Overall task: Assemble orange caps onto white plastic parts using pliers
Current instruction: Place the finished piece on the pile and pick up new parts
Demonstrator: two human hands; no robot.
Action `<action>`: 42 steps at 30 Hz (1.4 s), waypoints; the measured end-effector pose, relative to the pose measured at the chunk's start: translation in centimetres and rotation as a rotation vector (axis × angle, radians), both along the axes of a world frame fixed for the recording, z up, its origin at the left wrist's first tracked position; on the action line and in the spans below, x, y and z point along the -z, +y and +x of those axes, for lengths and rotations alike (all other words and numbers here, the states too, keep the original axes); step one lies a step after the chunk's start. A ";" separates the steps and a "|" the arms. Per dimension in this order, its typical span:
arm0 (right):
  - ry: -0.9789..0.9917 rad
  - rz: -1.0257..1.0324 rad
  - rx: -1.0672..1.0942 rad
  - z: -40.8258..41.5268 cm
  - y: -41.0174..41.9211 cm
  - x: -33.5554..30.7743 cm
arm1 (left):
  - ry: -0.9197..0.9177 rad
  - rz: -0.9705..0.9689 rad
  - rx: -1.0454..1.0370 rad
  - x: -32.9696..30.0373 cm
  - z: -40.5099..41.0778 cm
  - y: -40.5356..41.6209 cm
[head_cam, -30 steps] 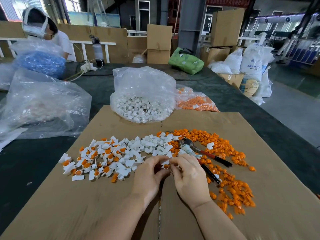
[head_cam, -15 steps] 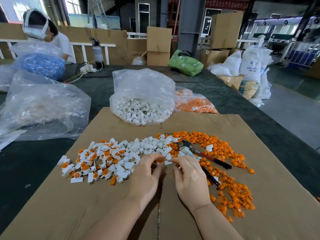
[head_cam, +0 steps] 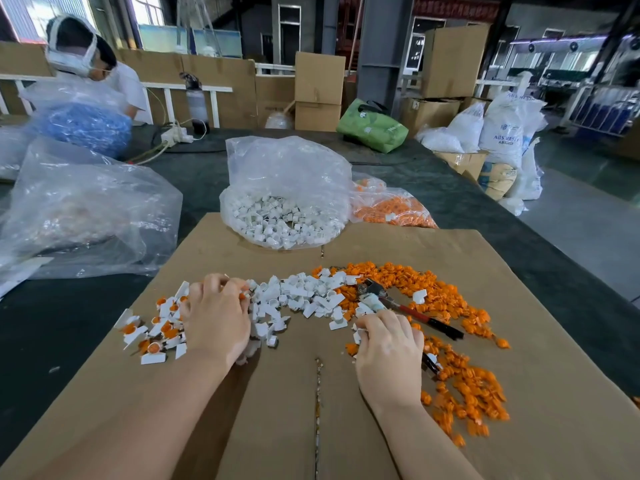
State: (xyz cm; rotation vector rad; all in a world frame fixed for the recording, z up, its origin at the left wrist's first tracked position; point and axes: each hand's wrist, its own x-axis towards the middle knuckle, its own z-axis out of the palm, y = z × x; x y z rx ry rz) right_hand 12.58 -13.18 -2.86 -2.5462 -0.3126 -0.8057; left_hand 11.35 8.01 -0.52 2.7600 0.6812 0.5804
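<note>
On the cardboard sheet (head_cam: pixel 277 427) lies a row of heaps: white parts fitted with orange caps (head_cam: pixel 156 329) at the left, plain white plastic parts (head_cam: pixel 304 296) in the middle, loose orange caps (head_cam: pixel 419 284) to the right. My left hand (head_cam: pixel 218 320) hovers over the left heap, its curled fingertips pinching what looks like a capped white part. My right hand (head_cam: pixel 388 351) rests by the orange caps, fingers curled round a white part at its fingertips. The pliers (head_cam: pixel 412 312), with red and black handles, lie on the caps just beyond my right hand, untouched.
A clear bag of white parts (head_cam: pixel 284 220) and a bag of orange caps (head_cam: pixel 391 209) sit at the cardboard's far edge. A large crumpled plastic bag (head_cam: pixel 79 216) lies on the dark table to the left. Another person (head_cam: pixel 86 64) works at the far left.
My hands, which met at the centre over one capped part, have separated. The left went left to the assembled heap; the right dropped toward the loose parts near the pliers.
</note>
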 end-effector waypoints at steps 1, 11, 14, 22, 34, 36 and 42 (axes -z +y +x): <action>-0.004 -0.007 -0.013 -0.1 0.0 0.0 | -0.018 -0.003 -0.010 -0.1 0.0 -0.3; -0.033 -0.124 -0.102 -0.5 0.2 -0.4 | -0.060 -0.209 0.673 0.2 0.8 -7.3; -0.028 -0.152 -0.073 -0.2 0.2 -0.3 | 0.010 -0.134 0.704 1.0 1.4 -8.1; 0.028 -0.068 -0.092 -0.2 0.2 -0.2 | -0.017 -0.204 0.594 2.0 1.1 -8.5; 0.057 0.260 -0.255 -0.7 -0.3 -1.2 | -0.191 -0.668 0.378 1.7 -0.6 -9.6; 0.100 0.303 -0.271 -0.7 -0.4 -1.1 | -0.201 -0.737 0.357 1.8 -0.6 -9.4; 0.186 0.370 -0.302 -0.5 -0.4 -0.8 | -0.228 -0.943 0.342 1.7 -0.9 -9.2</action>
